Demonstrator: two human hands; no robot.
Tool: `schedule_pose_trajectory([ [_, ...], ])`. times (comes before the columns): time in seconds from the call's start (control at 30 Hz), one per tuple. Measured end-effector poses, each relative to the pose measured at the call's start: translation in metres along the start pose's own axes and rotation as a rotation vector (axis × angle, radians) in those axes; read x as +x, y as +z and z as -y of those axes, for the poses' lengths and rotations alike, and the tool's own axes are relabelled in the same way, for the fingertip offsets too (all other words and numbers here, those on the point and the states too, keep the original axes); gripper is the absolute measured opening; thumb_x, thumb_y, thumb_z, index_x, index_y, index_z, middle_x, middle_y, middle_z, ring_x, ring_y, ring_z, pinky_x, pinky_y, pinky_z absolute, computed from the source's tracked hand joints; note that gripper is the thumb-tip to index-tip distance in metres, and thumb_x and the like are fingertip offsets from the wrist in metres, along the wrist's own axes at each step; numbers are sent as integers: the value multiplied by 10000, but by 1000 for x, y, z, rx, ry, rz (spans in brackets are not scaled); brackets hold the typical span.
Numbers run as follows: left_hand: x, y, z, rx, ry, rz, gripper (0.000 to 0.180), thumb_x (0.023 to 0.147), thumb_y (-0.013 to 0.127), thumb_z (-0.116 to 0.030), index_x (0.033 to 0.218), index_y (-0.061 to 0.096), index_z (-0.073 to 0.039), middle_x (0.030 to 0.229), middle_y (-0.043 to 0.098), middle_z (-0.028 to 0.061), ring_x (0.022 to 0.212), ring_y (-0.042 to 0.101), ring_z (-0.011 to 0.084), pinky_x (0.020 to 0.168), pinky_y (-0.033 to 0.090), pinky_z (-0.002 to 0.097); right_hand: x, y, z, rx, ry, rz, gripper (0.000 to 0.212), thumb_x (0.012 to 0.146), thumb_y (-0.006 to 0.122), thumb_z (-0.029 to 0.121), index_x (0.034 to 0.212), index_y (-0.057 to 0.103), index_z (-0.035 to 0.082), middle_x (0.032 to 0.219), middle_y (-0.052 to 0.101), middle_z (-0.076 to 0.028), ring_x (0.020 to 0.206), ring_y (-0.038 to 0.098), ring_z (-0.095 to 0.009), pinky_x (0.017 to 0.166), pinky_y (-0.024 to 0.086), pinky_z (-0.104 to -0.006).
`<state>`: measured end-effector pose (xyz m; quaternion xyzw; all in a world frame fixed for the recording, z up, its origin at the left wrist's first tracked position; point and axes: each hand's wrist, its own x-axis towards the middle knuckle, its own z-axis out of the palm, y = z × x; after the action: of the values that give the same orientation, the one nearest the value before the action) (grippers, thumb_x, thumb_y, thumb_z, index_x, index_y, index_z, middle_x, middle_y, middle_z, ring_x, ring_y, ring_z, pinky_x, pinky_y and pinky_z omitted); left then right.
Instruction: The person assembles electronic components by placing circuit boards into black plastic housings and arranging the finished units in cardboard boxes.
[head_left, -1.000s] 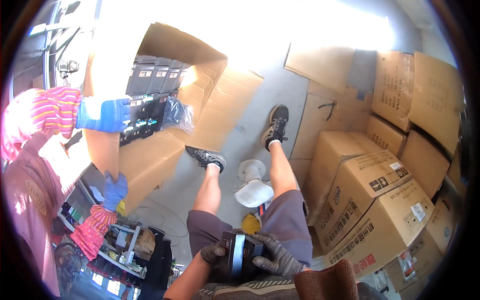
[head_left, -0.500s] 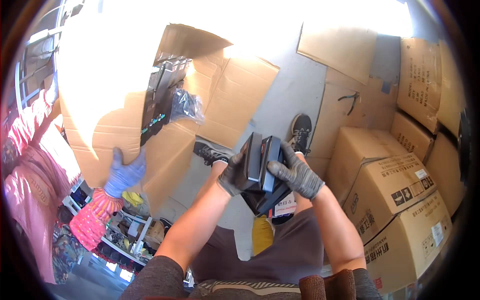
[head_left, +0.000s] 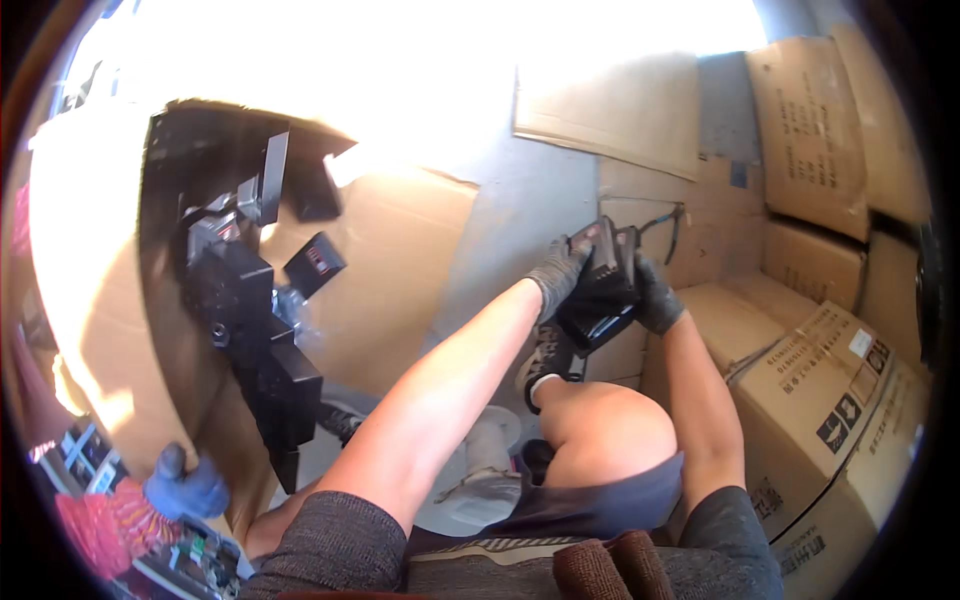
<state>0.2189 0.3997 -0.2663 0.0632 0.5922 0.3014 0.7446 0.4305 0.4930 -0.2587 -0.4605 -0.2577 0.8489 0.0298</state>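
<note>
An open carton (head_left: pixel 90 300) with devices (head_left: pixel 250 330) in it stands on the floor (head_left: pixel 520 210) at the left; stacked boxes (head_left: pixel 830 400) stand right; a flattened cardboard sheet (head_left: pixel 610 120) lies behind, between them.

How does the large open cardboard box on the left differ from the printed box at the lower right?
The open cardboard box has its flaps spread and shows black parts inside; the printed box is closed. The open one is tipped on its side, and another person's blue-gloved hand grips its lower edge; the closed one sits stacked among other cartons, untouched. The open box shows plain sides; the closed one bears dark printing. Both are brown cardboard.
</note>
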Motion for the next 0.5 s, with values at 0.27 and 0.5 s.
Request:
schedule_pose_trajectory([
  [0.27, 148, -23, 97, -152, 432, -36, 659, 1057, 326, -568, 1607, 220, -222, 1586, 376, 141, 1438, 389, 325, 1106, 404, 493, 31, 34, 25, -363, -193, -41, 817, 906, 682, 539, 1534, 370, 121, 1398, 564, -104, 1292, 530, -212, 1108, 415, -375],
  [0.5, 72, 91, 62, 166, 309, 96, 532, 1063, 443, -370, 1558, 374, -188, 1470, 532, 119, 1396, 465, 282, 1081, 450, 383, 2, -59, 34, -1104, -136, -392, 928, 813, 795, 489, 1522, 382, 56, 1408, 571, -209, 1301, 553, -325, 1087, 442, -403],
])
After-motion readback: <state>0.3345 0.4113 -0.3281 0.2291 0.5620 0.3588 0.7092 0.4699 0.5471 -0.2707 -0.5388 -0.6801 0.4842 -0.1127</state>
